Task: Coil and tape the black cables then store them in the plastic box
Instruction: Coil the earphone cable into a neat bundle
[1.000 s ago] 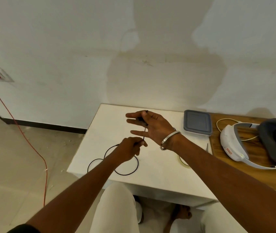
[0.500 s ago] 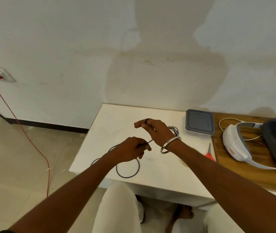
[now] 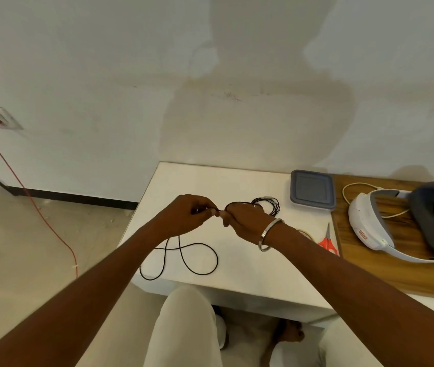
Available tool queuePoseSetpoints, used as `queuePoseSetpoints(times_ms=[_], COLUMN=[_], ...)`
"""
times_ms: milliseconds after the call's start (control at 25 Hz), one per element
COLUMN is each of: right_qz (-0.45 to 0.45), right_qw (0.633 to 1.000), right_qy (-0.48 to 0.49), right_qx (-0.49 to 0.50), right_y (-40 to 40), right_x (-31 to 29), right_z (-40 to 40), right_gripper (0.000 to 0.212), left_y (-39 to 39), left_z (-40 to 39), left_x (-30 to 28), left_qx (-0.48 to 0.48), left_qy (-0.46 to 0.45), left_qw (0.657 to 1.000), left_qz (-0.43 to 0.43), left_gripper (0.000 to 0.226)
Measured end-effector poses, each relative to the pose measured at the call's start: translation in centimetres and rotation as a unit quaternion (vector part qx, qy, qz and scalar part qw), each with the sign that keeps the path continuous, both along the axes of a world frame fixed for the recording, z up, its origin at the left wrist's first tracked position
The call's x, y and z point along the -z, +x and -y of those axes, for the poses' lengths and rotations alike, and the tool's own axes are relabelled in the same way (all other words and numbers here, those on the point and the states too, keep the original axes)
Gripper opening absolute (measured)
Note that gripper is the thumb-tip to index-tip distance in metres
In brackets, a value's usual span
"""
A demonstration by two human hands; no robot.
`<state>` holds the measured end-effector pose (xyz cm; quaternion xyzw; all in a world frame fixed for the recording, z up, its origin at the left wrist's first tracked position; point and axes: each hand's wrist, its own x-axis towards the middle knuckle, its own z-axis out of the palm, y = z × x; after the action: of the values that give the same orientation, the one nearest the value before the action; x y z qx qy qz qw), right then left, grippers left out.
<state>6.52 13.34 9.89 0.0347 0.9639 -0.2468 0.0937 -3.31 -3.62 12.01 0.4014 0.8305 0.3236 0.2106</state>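
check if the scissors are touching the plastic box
Apart. The head view shows the scissors near the table's right edge, with bare white tabletop between them and the plastic box farther back.

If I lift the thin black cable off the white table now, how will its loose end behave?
Probably floppy: the thin black cable lies in slack loops on the white table below the left hand. Likely light, so it should trail and swing. One loop overhangs the edge and may snag.

hands (image 3: 184, 215) now together, cable (image 3: 200, 258) loops shifted
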Motion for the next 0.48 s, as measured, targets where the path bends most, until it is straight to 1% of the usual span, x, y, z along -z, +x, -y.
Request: queuePoseSetpoints(times_ms=[40,120,160,240,320,400,480], right_qz=[0.004,0.017,0.031,0.064,0.083,0.088,0.088], right_qw=[1.0,0.998,0.997,0.988,0.964,0.931,0.893], right_qy=[-0.008,-0.025,-0.048,-0.132,-0.25,-0.353,-0.441], right_qx=[-0.02,-0.051,-0.058,-0.053,-0.041,-0.025,0.01], right_y=[0.2,0.6,0.7,1.0,1.1,1.2,1.3], right_x=[0.0,-0.1,-0.2,-0.9,-1.4,-1.8,-2.2], right_z=[0.0,0.1,0.2,0.8,1.3,1.6,1.9], right_gripper=[0.041,0.037,0.034,0.03,0.026,0.024,0.025], left_y=[-0.1,-0.2,-0.3,-0.3,-0.1,0.0,0.3], left_z=[0.0,0.0,0.0,-0.3,-0.7,-1.0,-0.9], left_x=[-0.1,-0.4,-0.3,0.0,0.3,0.9,1.7], left_qx=[-0.009,-0.027,-0.029,-0.026,-0.04,-0.056,-0.044], left_qy=[0.014,0.048,0.064,0.094,0.121,0.131,0.155], left_qw=[1.0,0.998,0.997,0.995,0.992,0.989,0.979], left_qz=[-0.016,0.0,0.01,0.007,0.014,0.044,0.123], left_gripper=[0.011,0.007,0.005,0.005,0.006,0.009,0.012])
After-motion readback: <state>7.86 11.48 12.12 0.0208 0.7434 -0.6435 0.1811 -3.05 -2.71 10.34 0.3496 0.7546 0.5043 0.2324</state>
